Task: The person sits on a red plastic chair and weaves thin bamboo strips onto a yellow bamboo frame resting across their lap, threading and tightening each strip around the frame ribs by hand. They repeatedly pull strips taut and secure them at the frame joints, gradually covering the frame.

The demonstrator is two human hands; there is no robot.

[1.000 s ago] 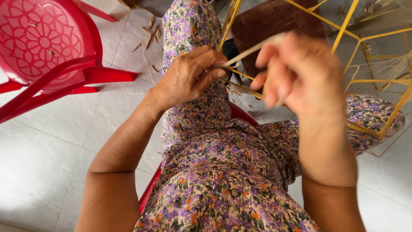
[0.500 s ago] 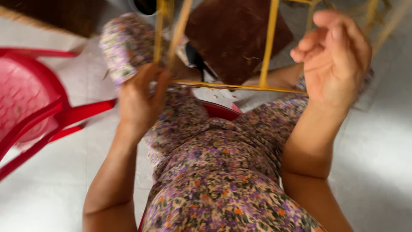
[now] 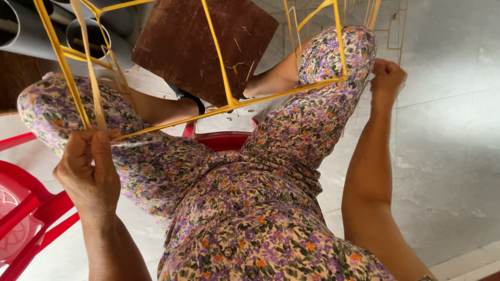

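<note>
From the head view, the frame (image 3: 224, 99) of yellow strips lay across the knees, above the brown board (image 3: 203, 44). The left hand (image 3: 91, 166) pinched a loose strip (image 3: 91, 78) at the frame's near-left corner; the right hand (image 3: 386, 78) was clenched at its right side, its hold hidden. Keeping that strip taut and flat probably mattered. Open floor (image 3: 448, 156) lay right of the frame; a red chair (image 3: 26, 208) crowded its left.

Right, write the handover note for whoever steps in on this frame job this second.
Left hand: closed on a flat strip at the near-left corner of the yellow stick frame.
Right hand: gripping the frame's far-right corner beside the knee.
The frame rests across both knees, above a brown board on the floor. A red chair stands at left.
Done: the frame's bars are joined into a box shape.
Left: the strip hangs loose at the corner.
</note>
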